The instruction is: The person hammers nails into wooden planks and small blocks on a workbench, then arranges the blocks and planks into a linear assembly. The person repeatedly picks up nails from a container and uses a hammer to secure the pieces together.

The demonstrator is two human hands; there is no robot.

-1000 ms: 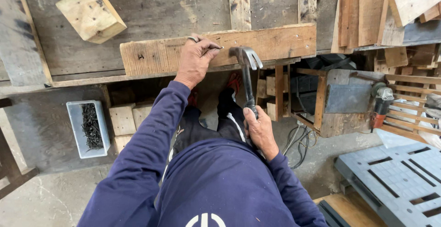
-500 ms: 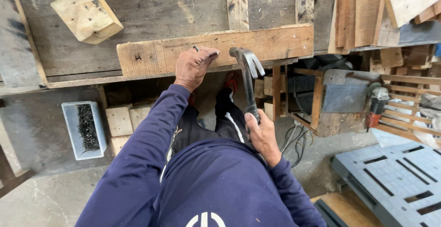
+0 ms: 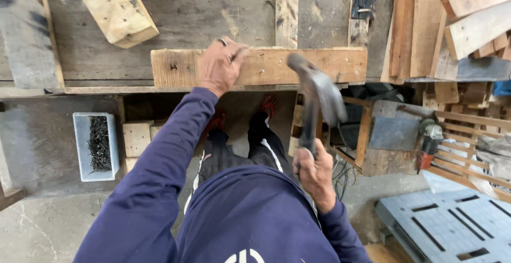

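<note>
nail tray (image 3: 97,145): white tray of dark nails, below and well left of the plank, on the floor; we see it near the person's left leg, a step sideways could kick it over

wood block (image 3: 121,14): pale block on the bench, up and left of the plank, well apart; no risk we can see

plank (image 3: 266,66): pale board lying flat along the bench front edge; if it is only pinned by one hand, we judge a blow could make it jump or slide off the edge

left hand (image 3: 219,66): pressed down on the plank left of its middle, fingers bunched together, maybe pinching a nail, too small for us to tell; fingers sit close to where the hammer points, we'd flag a hit finger as the main risk

hammer (image 3: 318,95): head blurred, raised just right of the plank's middle, over its front edge; a glancing strike could bend a nail or skid toward the left hand

right hand (image 3: 314,173): clamped round the hammer handle low down, below the plank; grip near the end, less control we think

grinder (image 3: 427,146): below and right of the plank, well apart
</note>
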